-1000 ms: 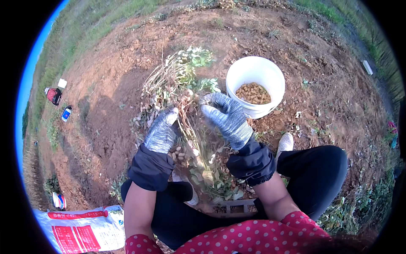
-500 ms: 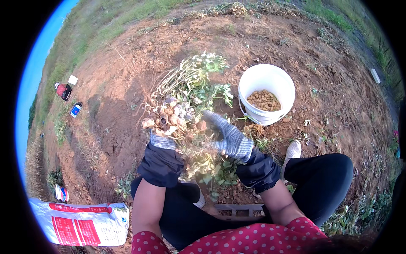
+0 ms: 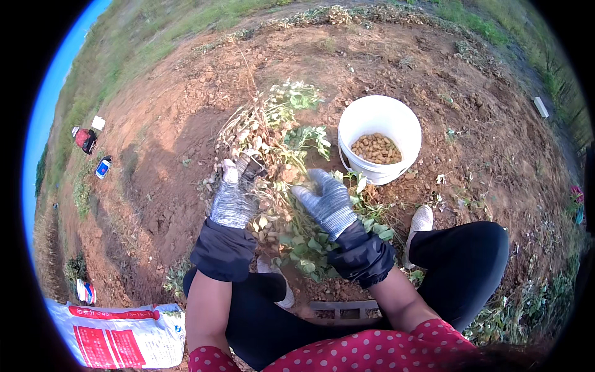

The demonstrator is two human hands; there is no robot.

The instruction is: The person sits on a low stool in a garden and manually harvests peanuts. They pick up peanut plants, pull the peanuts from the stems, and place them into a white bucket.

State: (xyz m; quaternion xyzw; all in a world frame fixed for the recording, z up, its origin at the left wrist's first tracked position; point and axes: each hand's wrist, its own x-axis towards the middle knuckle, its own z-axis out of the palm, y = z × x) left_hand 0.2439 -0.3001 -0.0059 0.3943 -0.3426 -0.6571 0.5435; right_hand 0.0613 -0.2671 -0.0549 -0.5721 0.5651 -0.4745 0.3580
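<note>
Pulled-up peanut plants [image 3: 282, 115] lie in front of me, with leafy stems, tangled roots and pale pods. My left hand [image 3: 234, 201], in a grey knit glove, is closed on the root end of the peanut plants. Roots and pods hide part of its fingertips. To the right of that clump is my right hand [image 3: 328, 204], gloved likewise, its thumb and fingers apart with nothing visible between them. Beyond it stands a white bucket [image 3: 356, 124], with harvested peanuts [image 3: 376, 149] covering its bottom.
A white-and-red sack [image 3: 167, 335] lies at lower left, near a small striped container [image 3: 85, 291]. Farther left on the soil are a blue-and-white container [image 3: 103, 167] and a red-and-black bag-like bundle [image 3: 85, 139]. Between my legs is a grey slatted object [image 3: 341, 312].
My left hand has come up from beneath the root clump, showing its back. My right hand has drawn slightly back. The roots and pods have shifted, and the whole view has moved slightly.
</note>
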